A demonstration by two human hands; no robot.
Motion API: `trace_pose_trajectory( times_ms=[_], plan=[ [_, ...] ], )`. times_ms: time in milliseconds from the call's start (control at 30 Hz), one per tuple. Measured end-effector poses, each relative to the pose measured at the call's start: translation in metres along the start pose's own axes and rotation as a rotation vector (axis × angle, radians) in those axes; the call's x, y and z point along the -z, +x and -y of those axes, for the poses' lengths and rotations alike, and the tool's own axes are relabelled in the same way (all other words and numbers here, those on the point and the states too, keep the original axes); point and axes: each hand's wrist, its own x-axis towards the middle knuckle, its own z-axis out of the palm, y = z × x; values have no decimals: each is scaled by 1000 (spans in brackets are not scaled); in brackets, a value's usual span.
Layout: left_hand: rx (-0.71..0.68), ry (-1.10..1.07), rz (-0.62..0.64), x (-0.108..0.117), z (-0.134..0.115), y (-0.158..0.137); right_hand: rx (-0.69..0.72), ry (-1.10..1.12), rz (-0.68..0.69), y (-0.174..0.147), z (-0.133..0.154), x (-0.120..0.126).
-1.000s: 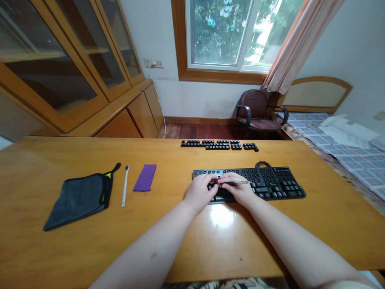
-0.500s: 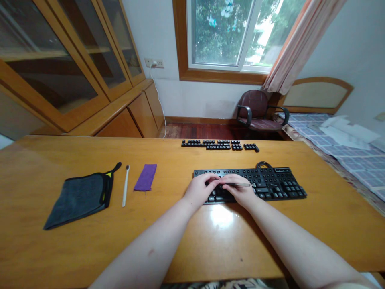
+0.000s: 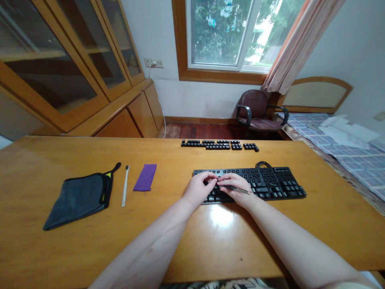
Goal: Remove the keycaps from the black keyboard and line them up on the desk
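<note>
A black keyboard (image 3: 284,188) lies on the desk under both hands, with keycaps off in its upper rows. My left hand (image 3: 200,186) rests over its left part, thumb and fingers closed in a pinch; whatever sits between them is hidden. Beside it, fingertips nearly touching, my right hand (image 3: 236,188) is closed around a thin dark metal tool (image 3: 239,189) resembling tweezers, which points back toward the right wrist. Removed black keycaps (image 3: 218,147) stand in grouped rows along the desk's far edge.
On the left of the wooden desk (image 3: 99,257) lie a folded grey cloth (image 3: 80,196), a white toothbrush (image 3: 125,186) and a purple cloth (image 3: 145,177). The keyboard's coiled cable (image 3: 264,164) sits behind it. An armchair (image 3: 255,110) stands beyond the desk.
The metal tool has tilted, its free end now lower and closer to my right wrist. My right fingers have shifted slightly left; the left hand has barely moved.
</note>
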Motion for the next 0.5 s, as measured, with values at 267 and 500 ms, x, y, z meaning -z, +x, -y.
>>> trace_pose_trajectory(
  times_ms=[267,500],
  plan=[
    [27,-9,-50,-2,2,0,-26,-19,23,3,8,0],
    [25,6,-61,-2,1,-1,-35,17,40,1,2,0]
  ],
)
